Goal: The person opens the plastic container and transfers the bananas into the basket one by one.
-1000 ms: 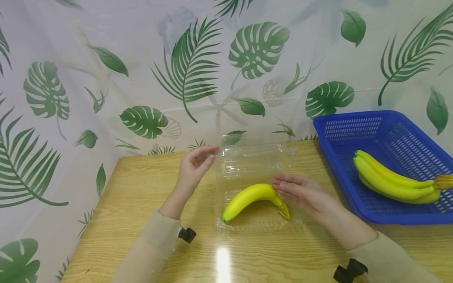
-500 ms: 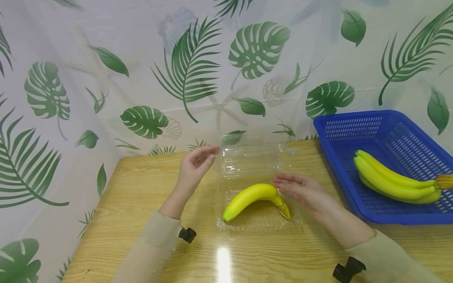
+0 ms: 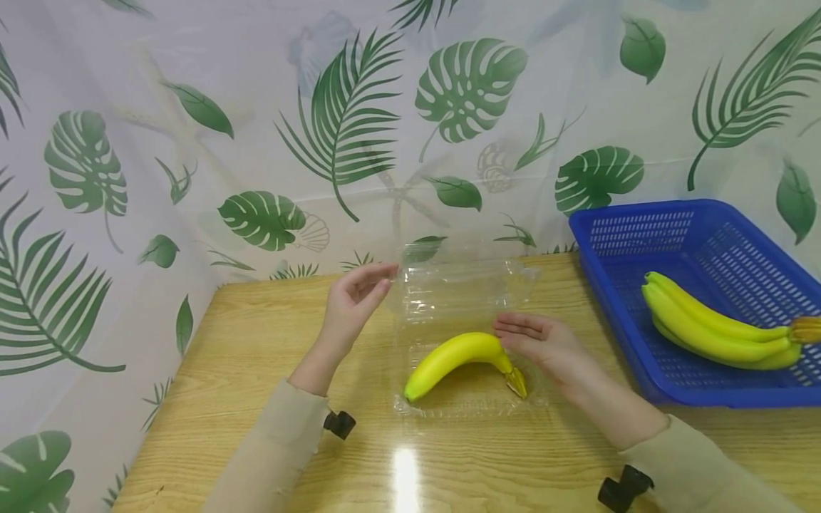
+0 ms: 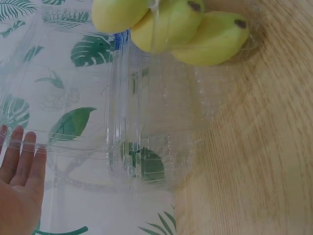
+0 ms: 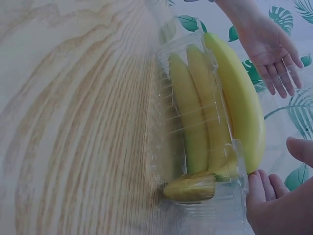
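A hinged clear plastic box (image 3: pixel 465 285) lies open on the table with its lid raised at the back. In its tray sits a bunch of yellow bananas (image 3: pixel 449 360), stem end to the right; the right wrist view shows several bananas (image 5: pixel 239 98) close together. My left hand (image 3: pixel 351 306) is at the lid's left edge, fingers extended, gripping nothing. In the left wrist view its fingertips (image 4: pixel 30 139) meet or overlap the lid's rim; contact is unclear. My right hand (image 3: pixel 558 353) has fairly straight fingers at the bananas' upper right, touching or nearly touching them.
To the right stands a blue perforated basket (image 3: pixel 680 388) holding another bunch of bananas (image 3: pixel 718 328). A leaf-print sheet (image 3: pixel 359 235) hangs behind the wooden table (image 3: pixel 256 328). Black wrist cameras (image 3: pixel 340 425) sit on both sleeves.
My right hand and forearm have shifted slightly left, the wrist turning a little. My left hand, the box and the bananas stay where they were.
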`<action>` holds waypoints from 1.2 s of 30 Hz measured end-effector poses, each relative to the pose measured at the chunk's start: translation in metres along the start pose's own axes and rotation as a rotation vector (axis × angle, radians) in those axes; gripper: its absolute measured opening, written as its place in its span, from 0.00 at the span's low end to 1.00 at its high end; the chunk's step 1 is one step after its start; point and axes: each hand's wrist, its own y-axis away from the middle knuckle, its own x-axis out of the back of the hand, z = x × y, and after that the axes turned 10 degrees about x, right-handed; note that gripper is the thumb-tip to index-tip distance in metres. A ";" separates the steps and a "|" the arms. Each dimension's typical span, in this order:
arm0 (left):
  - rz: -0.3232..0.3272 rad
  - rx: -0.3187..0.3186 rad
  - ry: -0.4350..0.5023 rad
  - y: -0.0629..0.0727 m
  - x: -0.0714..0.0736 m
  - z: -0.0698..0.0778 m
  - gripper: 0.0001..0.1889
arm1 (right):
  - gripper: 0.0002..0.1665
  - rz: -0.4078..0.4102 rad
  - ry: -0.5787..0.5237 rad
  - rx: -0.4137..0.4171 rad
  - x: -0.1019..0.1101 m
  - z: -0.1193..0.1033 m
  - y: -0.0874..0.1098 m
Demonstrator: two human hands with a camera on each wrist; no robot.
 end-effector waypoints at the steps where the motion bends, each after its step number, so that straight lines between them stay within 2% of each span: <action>1: 0.000 0.001 0.002 0.000 0.000 0.000 0.16 | 0.37 0.001 0.007 0.006 -0.001 0.000 0.000; 5: 0.001 0.006 0.006 -0.001 -0.001 0.001 0.16 | 0.36 -0.001 0.037 0.020 -0.002 0.000 0.000; 15: 0.006 -0.004 -0.008 -0.003 -0.003 0.001 0.15 | 0.34 -0.006 0.209 0.060 -0.008 0.000 -0.003; 22: 0.000 -0.001 -0.018 -0.004 -0.002 -0.001 0.15 | 0.32 -0.005 0.260 0.052 -0.010 0.002 -0.003; 36: 0.009 0.005 -0.006 -0.006 -0.001 -0.004 0.15 | 0.27 0.009 0.340 0.111 -0.016 0.005 -0.003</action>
